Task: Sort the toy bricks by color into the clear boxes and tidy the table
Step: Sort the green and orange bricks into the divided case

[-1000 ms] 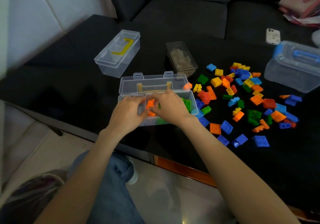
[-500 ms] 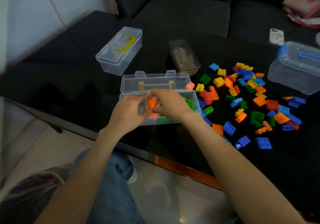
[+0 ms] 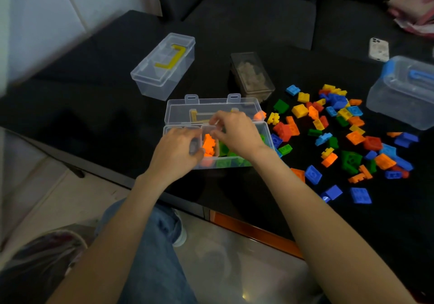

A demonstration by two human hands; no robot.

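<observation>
While both hands worked over the open clear box (image 3: 266, 129) at the near edge of the black table (image 3: 94, 106), its lid (image 3: 211, 108) stood tipped back on the far side. The left hand (image 3: 175, 152) sat at the box's left end, fingers curled against the near wall, though whether they pinched anything could not be told. The right hand (image 3: 234, 132) hovered over the middle, fingers bent narrow above the orange bricks (image 3: 209, 145), and whether it gripped one could not be told either. Green bricks (image 3: 226, 153) filled the compartment just right of the orange ones, partly under that hand. Off to the right lay the loose bricks (image 3: 340, 134), a scatter of blue, yellow, red, orange and green, well apart from the box's left end. A shut clear box with a yellow handle (image 3: 164, 66) rested on the far left. A small tinted box (image 3: 252, 75) sat just beyond the lid, and a blue-handled box (image 3: 404, 92) stood at the far right, a phone (image 3: 378, 49) beyond it.
</observation>
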